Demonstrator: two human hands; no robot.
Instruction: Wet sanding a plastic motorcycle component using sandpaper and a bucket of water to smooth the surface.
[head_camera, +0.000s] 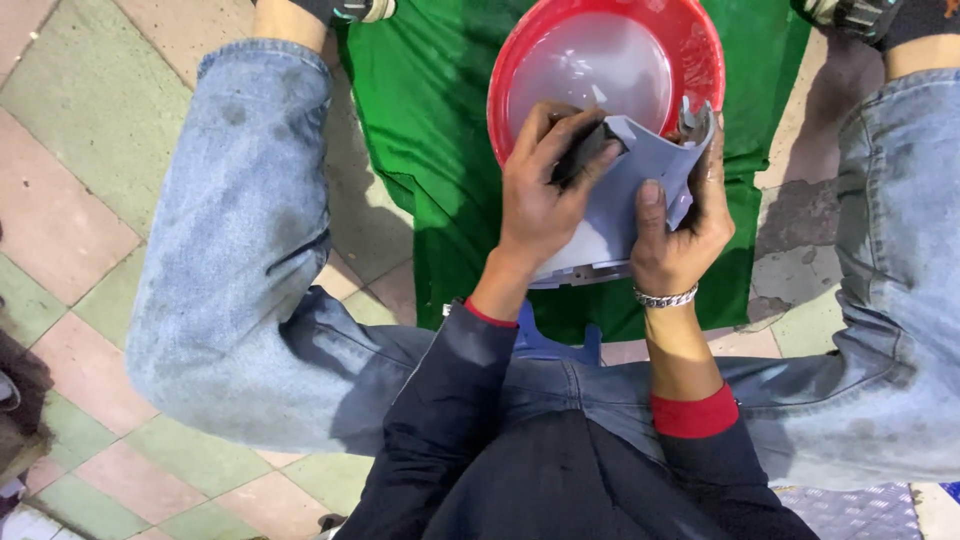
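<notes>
Grey moulded plastic panel (640, 200), curved with a jagged upper edge, sits gripped between both hands above a red basin (700, 50) of cloudy water on a green cloth (420, 130). The left hand (540, 200) presses a dark rubbing pad (585, 150) against the panel's face; the right hand (685, 235) clamps the panel's far edge, thumb on top. The person sits low over a tiled floor (70, 200). Wet fingers could slip, I judge, dropping the panel into the basin, or the jagged edge might nick the right palm.
</notes>
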